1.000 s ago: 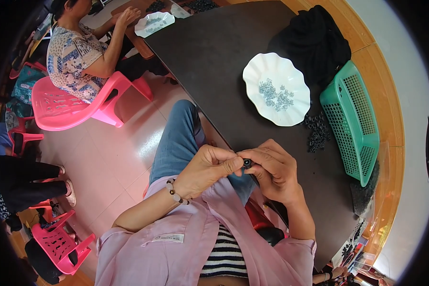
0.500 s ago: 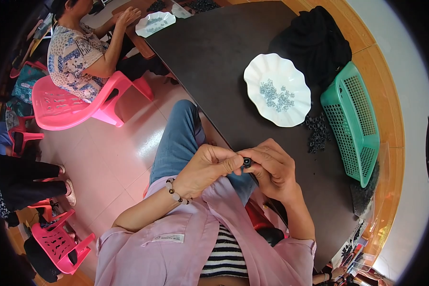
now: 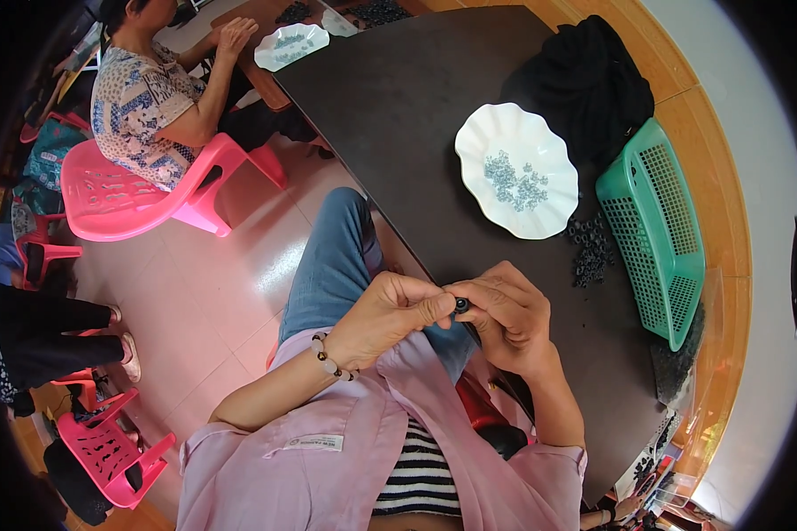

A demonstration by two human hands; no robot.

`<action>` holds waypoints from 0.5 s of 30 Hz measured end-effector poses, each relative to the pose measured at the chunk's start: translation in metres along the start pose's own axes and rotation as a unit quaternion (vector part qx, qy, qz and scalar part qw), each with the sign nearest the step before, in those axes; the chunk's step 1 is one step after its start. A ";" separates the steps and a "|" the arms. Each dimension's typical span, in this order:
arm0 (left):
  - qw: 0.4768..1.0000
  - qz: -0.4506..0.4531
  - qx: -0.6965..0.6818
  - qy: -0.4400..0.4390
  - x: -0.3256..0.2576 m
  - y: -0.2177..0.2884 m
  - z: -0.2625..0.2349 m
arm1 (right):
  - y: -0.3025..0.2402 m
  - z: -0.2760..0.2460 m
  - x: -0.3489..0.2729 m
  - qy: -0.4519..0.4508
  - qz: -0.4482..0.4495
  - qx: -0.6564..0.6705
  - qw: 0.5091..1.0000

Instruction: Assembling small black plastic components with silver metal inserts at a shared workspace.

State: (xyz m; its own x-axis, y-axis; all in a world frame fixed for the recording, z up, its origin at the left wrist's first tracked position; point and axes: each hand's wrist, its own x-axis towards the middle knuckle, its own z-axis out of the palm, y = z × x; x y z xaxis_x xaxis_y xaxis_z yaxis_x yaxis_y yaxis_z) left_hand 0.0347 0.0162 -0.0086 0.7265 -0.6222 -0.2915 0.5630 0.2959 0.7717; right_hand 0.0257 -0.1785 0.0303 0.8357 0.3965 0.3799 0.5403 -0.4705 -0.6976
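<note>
Over the table's near edge, my two hands meet at a small black ring-shaped part [image 3: 460,305]. My left hand [image 3: 390,314], with a bead bracelet at the wrist, pinches it between thumb and fingertips. From the other side my right hand [image 3: 509,319] grips the same part, its fingers curled. Beyond them stands a white scalloped plate [image 3: 540,142] holding many small clear bluish pieces [image 3: 515,181]. To the plate's right, a loose pile of small black parts [image 3: 591,252] lies on the dark table [image 3: 398,97].
A green plastic basket [image 3: 624,199] stands at the table's right edge, with black cloth [image 3: 584,80] behind it. At the far left another person [image 3: 146,97] sits on a pink chair [image 3: 106,199] near a second white plate [image 3: 266,58]. Another pink chair [image 3: 102,451] stands lower left.
Both hands keep their hold on the small black part. The whole view has shifted very slightly; otherwise little differs.
</note>
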 end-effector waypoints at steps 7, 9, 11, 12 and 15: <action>1.000 -0.009 0.005 0.024 -0.003 -0.002 -0.004 | -0.003 0.004 0.004 0.002 0.000 0.014 1.000; 0.999 -0.013 -0.009 0.032 -0.001 -0.005 -0.001 | -0.003 0.003 0.003 0.005 -0.002 -0.003 1.000; 0.999 -0.006 -0.025 0.044 -0.001 0.001 0.004 | 0.001 0.000 0.000 -0.024 -0.026 -0.005 0.999; 0.997 -0.020 -0.071 0.027 0.000 -0.001 0.002 | 0.001 0.002 0.001 -0.015 -0.027 -0.009 0.999; 0.991 -0.034 -0.130 0.008 0.000 0.002 -0.001 | -0.003 0.003 0.002 -0.017 -0.021 -0.019 0.999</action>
State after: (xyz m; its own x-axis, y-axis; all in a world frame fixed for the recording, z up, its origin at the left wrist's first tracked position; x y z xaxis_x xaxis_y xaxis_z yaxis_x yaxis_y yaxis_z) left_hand 0.0364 0.0180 -0.0074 0.6882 -0.6366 -0.3479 0.6920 0.4322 0.5782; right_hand 0.0254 -0.1737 0.0315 0.8093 0.4417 0.3871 0.5780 -0.4821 -0.6584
